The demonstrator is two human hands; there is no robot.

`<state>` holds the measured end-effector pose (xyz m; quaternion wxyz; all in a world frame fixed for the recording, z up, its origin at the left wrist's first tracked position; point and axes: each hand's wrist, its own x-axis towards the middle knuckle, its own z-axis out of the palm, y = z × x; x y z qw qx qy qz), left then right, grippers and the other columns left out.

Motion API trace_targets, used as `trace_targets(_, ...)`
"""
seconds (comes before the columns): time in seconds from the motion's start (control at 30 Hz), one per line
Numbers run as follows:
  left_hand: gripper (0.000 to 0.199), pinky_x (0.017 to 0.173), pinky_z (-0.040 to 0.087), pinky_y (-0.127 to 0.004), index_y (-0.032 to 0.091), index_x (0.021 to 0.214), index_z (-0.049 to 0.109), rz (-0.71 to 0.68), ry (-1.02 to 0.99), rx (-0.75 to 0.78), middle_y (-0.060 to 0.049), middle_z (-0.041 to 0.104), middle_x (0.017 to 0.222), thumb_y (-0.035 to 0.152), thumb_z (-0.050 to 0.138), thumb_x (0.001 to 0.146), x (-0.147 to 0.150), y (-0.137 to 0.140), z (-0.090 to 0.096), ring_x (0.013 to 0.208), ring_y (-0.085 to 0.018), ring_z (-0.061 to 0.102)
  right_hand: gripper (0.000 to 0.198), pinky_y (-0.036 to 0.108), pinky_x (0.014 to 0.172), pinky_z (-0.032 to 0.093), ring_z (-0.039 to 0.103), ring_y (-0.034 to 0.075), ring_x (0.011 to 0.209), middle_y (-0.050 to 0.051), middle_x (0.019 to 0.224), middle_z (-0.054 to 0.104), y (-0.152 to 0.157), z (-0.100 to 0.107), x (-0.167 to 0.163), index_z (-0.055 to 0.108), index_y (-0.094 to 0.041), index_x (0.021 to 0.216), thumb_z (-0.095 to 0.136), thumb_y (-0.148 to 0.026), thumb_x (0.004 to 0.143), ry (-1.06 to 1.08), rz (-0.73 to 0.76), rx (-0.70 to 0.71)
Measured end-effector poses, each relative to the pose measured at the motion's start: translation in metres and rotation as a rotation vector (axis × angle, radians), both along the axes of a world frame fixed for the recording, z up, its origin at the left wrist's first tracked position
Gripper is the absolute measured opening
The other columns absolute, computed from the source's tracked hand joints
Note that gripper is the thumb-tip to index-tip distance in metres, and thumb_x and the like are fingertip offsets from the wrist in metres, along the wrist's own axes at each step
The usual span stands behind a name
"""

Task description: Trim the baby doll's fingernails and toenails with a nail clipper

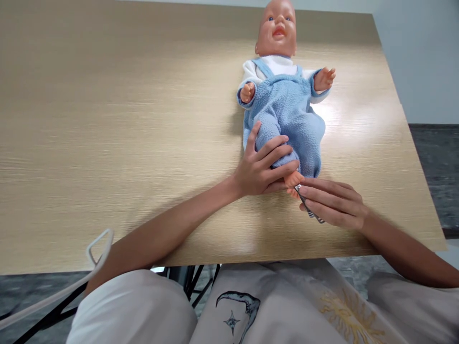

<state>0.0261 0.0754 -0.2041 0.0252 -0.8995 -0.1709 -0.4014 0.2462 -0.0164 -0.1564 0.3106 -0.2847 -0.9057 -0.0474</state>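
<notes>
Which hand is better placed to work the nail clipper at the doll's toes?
Probably the right hand: it holds the nail clipper, tip beside the doll's foot. The left hand is busy around the doll's leg.

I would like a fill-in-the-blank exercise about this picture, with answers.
The doll lies on its ____ on the table.
Its overalls are light ____.
The left hand is on the doll's leg; the ____ hand holds a nail clipper.
Beside the printed moon on the clothing is a four-pointed ____.

Answers: back; blue; right; star.
</notes>
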Motion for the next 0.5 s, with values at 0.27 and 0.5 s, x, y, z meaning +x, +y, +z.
trace_targets(0.27,0.033,0.12,0.007,-0.061,0.023,0.111,0.061,-0.002,-0.035,0.034,-0.007,0.064,0.117,0.049,0.046,0.097,0.0014,0.0003,0.0006,0.126,-0.025,0.053,0.049,0.024,0.105,0.06,0.054,0.01,0.133,-0.005,0.12,0.058,-0.0008,0.0022,-0.0047,0.053,-0.018,0.107,0.076,-0.029,0.065,-0.081,0.006,0.141)
trace_targets(0.5,0.035,0.12,0.006,-0.061,0.024,0.11,0.061,0.006,-0.007,0.041,-0.007,0.064,0.114,0.051,0.043,0.097,0.0012,0.0011,0.0004,0.123,-0.025,0.054,0.053,0.023,0.104,0.06,0.056,0.007,0.128,-0.006,0.118,0.058,-0.0001,0.0038,-0.0074,0.053,-0.021,0.107,0.078,-0.031,0.062,-0.111,-0.01,0.201)
